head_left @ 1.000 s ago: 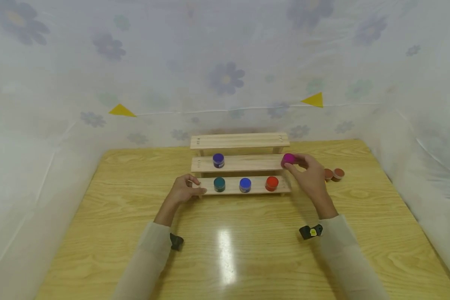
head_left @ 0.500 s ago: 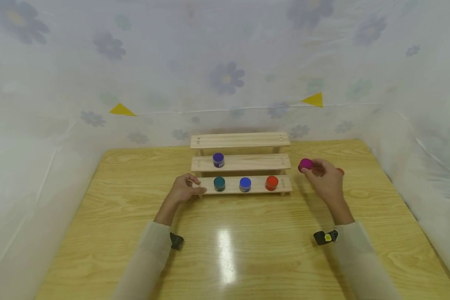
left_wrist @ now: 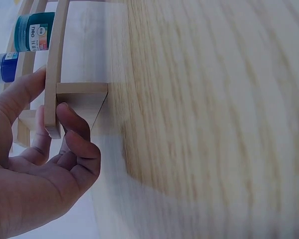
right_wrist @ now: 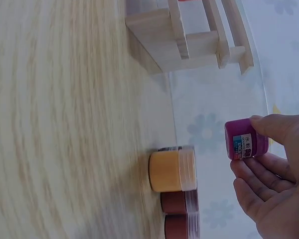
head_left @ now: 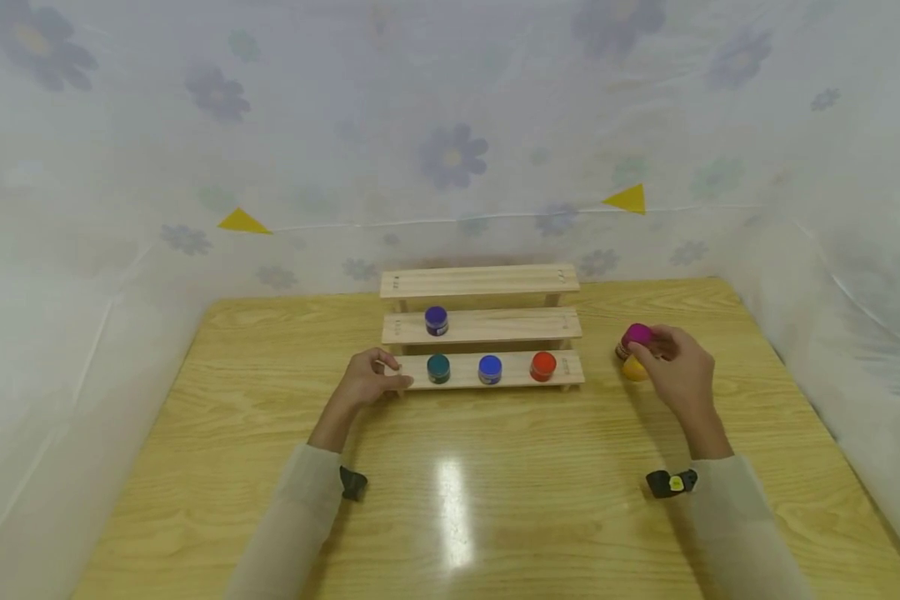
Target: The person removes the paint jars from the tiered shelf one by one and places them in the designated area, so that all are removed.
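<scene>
A three-step wooden rack [head_left: 480, 325] stands on the table. My left hand [head_left: 371, 379] grips the left end of its lowest step, the fingers curled around the board's edge in the left wrist view. My right hand [head_left: 678, 371] pinches a magenta paint jar [right_wrist: 241, 139] between thumb and fingers, to the right of the rack. In the right wrist view this jar is raised off the table. Close by it on the table are an orange-yellow paint jar [right_wrist: 164, 172] and reddish-brown jars [right_wrist: 177, 226], mostly hidden by the hand in the head view.
The lowest step carries a teal jar [head_left: 438, 368], a blue jar [head_left: 490, 369] and a red jar [head_left: 543, 367]. A dark violet jar [head_left: 437, 321] sits on the middle step's left part. A flower-patterned sheet [head_left: 450, 158] hangs behind the table [head_left: 540, 500].
My right hand has carried the magenta jar from the middle step's right end rightward and toward me, over the loose jars. My left hand keeps its place on the rack.
</scene>
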Demonstrator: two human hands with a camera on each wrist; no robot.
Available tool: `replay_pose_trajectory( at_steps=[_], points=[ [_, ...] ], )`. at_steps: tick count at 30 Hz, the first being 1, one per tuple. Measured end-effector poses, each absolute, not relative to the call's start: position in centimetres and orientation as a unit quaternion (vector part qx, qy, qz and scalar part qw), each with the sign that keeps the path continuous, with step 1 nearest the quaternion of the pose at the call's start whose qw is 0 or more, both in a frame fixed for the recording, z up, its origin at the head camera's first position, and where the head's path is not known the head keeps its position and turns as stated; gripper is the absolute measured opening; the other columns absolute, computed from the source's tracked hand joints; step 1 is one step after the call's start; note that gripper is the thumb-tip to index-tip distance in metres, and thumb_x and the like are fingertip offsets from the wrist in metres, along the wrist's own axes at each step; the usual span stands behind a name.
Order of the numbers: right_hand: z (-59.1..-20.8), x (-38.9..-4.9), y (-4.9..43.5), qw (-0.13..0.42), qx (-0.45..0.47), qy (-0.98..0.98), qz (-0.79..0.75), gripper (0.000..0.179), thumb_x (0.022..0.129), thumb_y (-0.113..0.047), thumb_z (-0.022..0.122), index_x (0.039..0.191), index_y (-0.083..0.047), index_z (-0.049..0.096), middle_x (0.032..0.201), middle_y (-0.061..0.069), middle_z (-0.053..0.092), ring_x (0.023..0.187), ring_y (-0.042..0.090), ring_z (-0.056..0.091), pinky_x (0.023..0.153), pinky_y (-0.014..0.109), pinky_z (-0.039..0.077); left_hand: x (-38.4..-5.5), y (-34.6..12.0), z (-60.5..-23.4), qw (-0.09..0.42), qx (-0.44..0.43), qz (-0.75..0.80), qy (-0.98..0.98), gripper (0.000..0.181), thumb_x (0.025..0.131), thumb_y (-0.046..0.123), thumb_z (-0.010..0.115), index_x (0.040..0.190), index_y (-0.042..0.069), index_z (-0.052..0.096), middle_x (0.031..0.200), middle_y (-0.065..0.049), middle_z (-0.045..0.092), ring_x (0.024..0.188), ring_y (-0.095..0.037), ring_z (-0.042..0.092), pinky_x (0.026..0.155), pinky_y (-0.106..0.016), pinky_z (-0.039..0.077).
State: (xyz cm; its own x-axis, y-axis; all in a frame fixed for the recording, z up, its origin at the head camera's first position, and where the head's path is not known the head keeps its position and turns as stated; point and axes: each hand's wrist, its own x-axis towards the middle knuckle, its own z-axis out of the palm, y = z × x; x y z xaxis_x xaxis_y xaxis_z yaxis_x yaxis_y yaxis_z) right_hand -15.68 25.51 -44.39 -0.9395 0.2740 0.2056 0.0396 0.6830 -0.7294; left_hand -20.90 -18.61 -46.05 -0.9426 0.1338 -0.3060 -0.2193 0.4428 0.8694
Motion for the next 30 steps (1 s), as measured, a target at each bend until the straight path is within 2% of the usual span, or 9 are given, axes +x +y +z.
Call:
replay_pose_trajectory(
  at_steps=[4,9,14,17,21,23,27,28,30],
  points=[
    [-44.6,-15.3,26.3,0.157,-0.097,-0.896,0.403,0.049,0.09,-0.032,0.065,0.124,0.003,0.056,0.111,0.022,0.064,0.081,-0.014,0.048,0.071,0.0,0.038,-21.0,-18.6,-46.1,0.166,-0.026,0.526,0.833,0.032,0.077,0.015,0.079,0.098,0.002,0.057,0.059,0.002,0.037,0.051,-0.01,0.034,0.048,-0.024,0.034],
    [-44.8,-14.7,27.1,0.164,-0.106,-0.892,0.407,0.048,0.089,-0.03,0.066,0.122,0.004,0.057,0.112,0.022,0.064,0.081,-0.018,0.046,0.072,-0.001,0.037,-21.0,-18.6,-46.1,0.166,-0.024,0.525,0.834,0.033,0.077,0.015,0.079,0.098,0.002,0.057,0.059,0.002,0.037,0.051,-0.01,0.035,0.048,-0.024,0.034],
    [-45.1,-14.2,27.8,0.158,-0.118,-0.895,0.4,0.05,0.089,-0.031,0.066,0.124,0.003,0.056,0.117,0.021,0.062,0.088,-0.01,0.049,0.075,0.0,0.038,-21.0,-18.6,-46.2,0.165,-0.026,0.522,0.836,0.033,0.077,0.015,0.079,0.097,0.002,0.057,0.059,0.002,0.037,0.051,-0.011,0.035,0.049,-0.024,0.034],
    [-45.4,-14.0,28.1,0.155,-0.13,-0.896,0.396,0.051,0.089,-0.033,0.066,0.125,0.002,0.056,0.118,0.02,0.062,0.092,-0.005,0.051,0.079,0.006,0.041,-20.9,-18.6,-46.1,0.164,-0.026,0.523,0.836,0.032,0.077,0.014,0.079,0.097,0.002,0.057,0.059,0.002,0.036,0.052,-0.011,0.034,0.049,-0.024,0.034],
    [-45.8,-13.8,28.4,0.156,-0.14,-0.895,0.394,0.051,0.088,-0.033,0.067,0.124,0.002,0.057,0.116,0.02,0.062,0.089,-0.01,0.049,0.081,0.01,0.043,-20.9,-18.5,-46.1,0.162,-0.026,0.522,0.837,0.031,0.077,0.014,0.079,0.095,0.003,0.057,0.059,0.002,0.036,0.052,-0.011,0.034,0.049,-0.025,0.034],
    [-45.9,-13.7,28.4,0.156,-0.142,-0.895,0.392,0.051,0.088,-0.033,0.067,0.123,0.002,0.057,0.115,0.02,0.063,0.089,-0.007,0.051,0.08,0.009,0.042,-20.9,-18.5,-46.1,0.163,-0.026,0.522,0.837,0.031,0.077,0.014,0.079,0.095,0.002,0.057,0.059,0.002,0.037,0.052,-0.011,0.034,0.049,-0.025,0.034],
    [-46.1,-13.6,28.7,0.153,-0.138,-0.9,0.384,0.05,0.089,-0.033,0.066,0.121,0.004,0.057,0.115,0.02,0.062,0.097,0.015,0.057,0.078,0.006,0.04,-20.9,-18.6,-46.1,0.165,-0.024,0.523,0.836,0.031,0.077,0.015,0.079,0.096,0.002,0.057,0.058,0.002,0.036,0.051,-0.012,0.034,0.049,-0.026,0.035],
    [-46.2,-13.6,28.8,0.152,-0.137,-0.902,0.38,0.05,0.089,-0.033,0.066,0.121,0.005,0.057,0.115,0.021,0.062,0.098,0.017,0.057,0.077,0.004,0.039,-20.9,-18.6,-46.1,0.165,-0.024,0.524,0.835,0.031,0.077,0.015,0.078,0.096,0.002,0.057,0.058,0.002,0.036,0.051,-0.011,0.034,0.049,-0.026,0.034],
    [-46.3,-13.6,29.0,0.148,-0.136,-0.904,0.376,0.05,0.09,-0.032,0.065,0.121,0.006,0.056,0.116,0.022,0.062,0.094,0.01,0.056,0.075,0.002,0.038,-20.9,-18.6,-46.1,0.166,-0.024,0.524,0.835,0.031,0.077,0.015,0.078,0.096,0.003,0.057,0.058,0.002,0.036,0.051,-0.011,0.033,0.049,-0.026,0.034]
  ],
)
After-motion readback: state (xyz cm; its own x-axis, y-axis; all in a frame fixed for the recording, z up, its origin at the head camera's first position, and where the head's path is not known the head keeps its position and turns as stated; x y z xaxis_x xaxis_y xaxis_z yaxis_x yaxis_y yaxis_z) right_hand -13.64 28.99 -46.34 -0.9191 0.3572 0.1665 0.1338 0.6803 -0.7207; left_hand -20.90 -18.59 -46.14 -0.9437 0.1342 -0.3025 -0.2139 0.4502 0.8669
